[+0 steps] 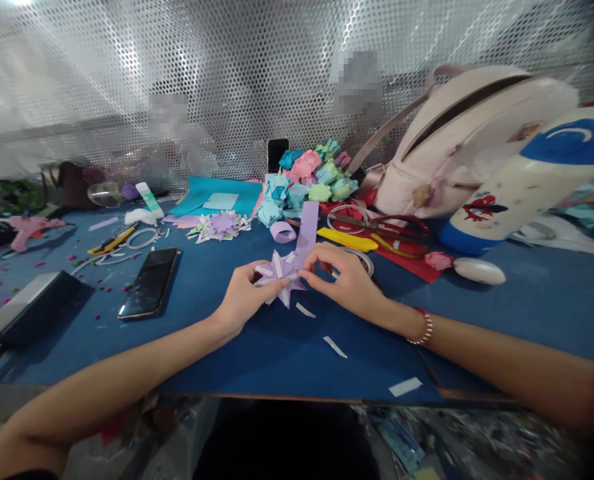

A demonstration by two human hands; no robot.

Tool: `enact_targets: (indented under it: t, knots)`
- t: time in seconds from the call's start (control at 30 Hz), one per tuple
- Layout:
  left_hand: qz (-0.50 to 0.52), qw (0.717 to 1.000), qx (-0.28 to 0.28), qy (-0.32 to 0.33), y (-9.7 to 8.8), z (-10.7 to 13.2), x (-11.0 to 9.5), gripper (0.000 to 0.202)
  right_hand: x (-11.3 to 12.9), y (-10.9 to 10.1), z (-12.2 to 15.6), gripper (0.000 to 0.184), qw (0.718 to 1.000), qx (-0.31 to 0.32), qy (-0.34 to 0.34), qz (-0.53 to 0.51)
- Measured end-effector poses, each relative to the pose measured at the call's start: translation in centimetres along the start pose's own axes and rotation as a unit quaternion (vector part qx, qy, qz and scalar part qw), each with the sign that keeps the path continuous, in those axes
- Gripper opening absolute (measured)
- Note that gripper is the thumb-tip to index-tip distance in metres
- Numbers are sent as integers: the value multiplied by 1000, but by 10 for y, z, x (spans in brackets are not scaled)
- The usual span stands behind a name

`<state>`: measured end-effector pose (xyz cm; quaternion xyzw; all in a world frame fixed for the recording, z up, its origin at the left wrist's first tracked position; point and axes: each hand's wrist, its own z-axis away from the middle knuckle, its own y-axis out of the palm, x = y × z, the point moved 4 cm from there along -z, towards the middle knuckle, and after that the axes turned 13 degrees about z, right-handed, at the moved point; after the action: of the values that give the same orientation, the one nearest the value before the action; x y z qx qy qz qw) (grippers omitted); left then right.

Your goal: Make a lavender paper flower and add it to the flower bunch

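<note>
Fingers of the left hand (237, 295) pinch a lilac paper star (279, 268) above the blue table (277, 367); the right hand (345, 280) curls at its edge, grip unclear. Many points look formed; the lilac strip (308, 227) behind seems unused.

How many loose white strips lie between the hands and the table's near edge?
3: one strip in front of the purple paper star, another strip further right, a third strip near the front of the table. Others may be hidden.
</note>
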<state>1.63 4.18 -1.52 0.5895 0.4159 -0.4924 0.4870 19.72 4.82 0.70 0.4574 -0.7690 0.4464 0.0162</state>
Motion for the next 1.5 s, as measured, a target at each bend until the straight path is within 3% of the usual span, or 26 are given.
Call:
enact_targets:
  t: [0.23,0.47,0.7,1.23,1.5]
  knots:
    - [-2,1000,-2,9,-1,0,0,29,-1,0,1,16,996,0,-48,80]
    - [-17,1000,14,8,0,1,0,29,-7,4,0,34,989,32,-32,138]
    - [-15,1000,12,11,-1,1,-1,30,-4,6,-1,21,994,76,-59,58]
    - [-1,1000,-10,8,-2,1,-4,29,-5,3,-3,17,997,46,-45,47]
    - [-31,999,8,15,-4,0,0,24,-4,5,-2,15,996,59,-57,37]
